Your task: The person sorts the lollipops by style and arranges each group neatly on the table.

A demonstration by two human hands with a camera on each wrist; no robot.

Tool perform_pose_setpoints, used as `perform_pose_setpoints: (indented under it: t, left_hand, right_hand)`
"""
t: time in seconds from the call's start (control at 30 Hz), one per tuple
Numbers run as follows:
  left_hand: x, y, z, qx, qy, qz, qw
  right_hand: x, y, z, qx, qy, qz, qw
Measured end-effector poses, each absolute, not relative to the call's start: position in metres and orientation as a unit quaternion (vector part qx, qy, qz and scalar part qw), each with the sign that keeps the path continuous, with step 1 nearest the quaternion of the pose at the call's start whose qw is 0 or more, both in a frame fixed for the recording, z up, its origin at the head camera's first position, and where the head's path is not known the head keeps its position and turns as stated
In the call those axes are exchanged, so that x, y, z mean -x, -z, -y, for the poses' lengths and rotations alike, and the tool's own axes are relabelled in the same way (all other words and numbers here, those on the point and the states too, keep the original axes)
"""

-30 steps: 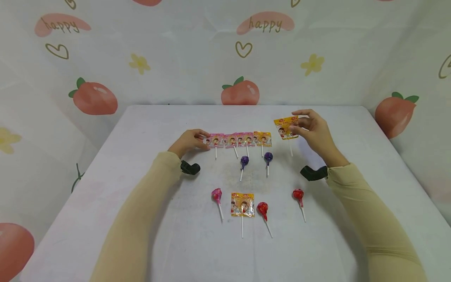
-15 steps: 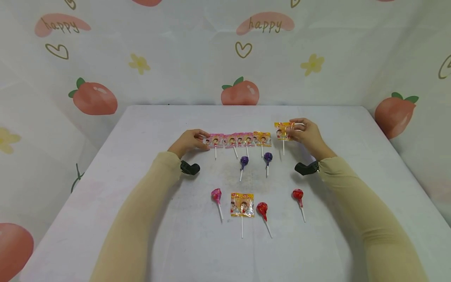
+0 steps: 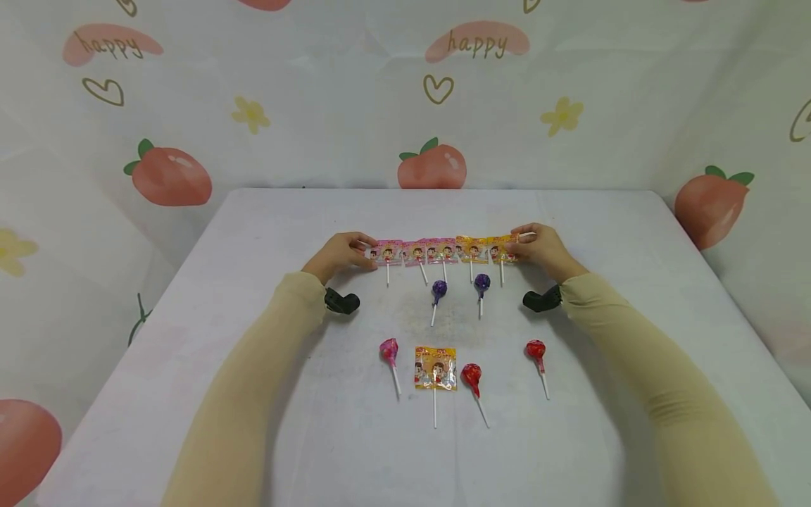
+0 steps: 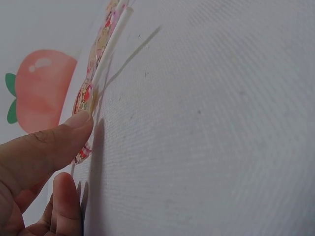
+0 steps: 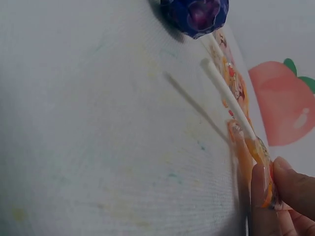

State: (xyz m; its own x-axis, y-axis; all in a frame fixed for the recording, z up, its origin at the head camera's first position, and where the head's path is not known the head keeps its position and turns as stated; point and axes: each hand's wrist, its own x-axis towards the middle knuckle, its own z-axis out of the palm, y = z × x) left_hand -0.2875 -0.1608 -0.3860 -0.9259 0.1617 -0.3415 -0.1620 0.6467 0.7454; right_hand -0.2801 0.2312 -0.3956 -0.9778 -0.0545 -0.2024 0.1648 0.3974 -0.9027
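Across the back of the table runs a row of flat-wrapped lollipops, pink ones [image 3: 415, 252] at the left and a yellow one [image 3: 472, 249] beside them. My left hand [image 3: 342, 255] holds the edge of the leftmost pink lollipop [image 3: 388, 251]; its thumb [image 4: 74, 125] lies against the wrapper in the left wrist view. At the row's right end my right hand [image 3: 545, 250] pinches another yellow lollipop [image 3: 500, 250] by its wrapper. In the right wrist view that lollipop's white stick [image 5: 229, 96] points away from the fingers, raised off the cloth.
Two purple ball lollipops [image 3: 439, 289] [image 3: 482, 283] lie just in front of the row. Nearer are a pink ball lollipop [image 3: 389, 350], a yellow flat-wrapped one [image 3: 435, 367] and two red ones [image 3: 472, 375] [image 3: 536, 349]. The white table [image 3: 355, 451] meets a patterned backdrop behind.
My right hand has come down and left with the yellow lollipop, bringing it beside the other yellow one at the row's end. The left hand has stayed in place.
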Motion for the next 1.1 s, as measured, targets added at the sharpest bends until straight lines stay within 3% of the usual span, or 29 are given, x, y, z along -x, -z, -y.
perform_pose_setpoints:
  t: [0.57, 1.1]
  left_hand:
    - [0.2876, 0.3861, 0.1596, 0.011, -0.437, -0.878, 0.194]
    - [0.2872, 0.3868, 0.1592, 0.008, -0.427, -0.884, 0.19]
  right_hand:
    - [0.2816, 0.3904, -0.2282, -0.058, 0.517, -0.845, 0.124]
    - [0.2809, 0.3866, -0.2289, -0.04, 0.415, -0.904, 0.1]
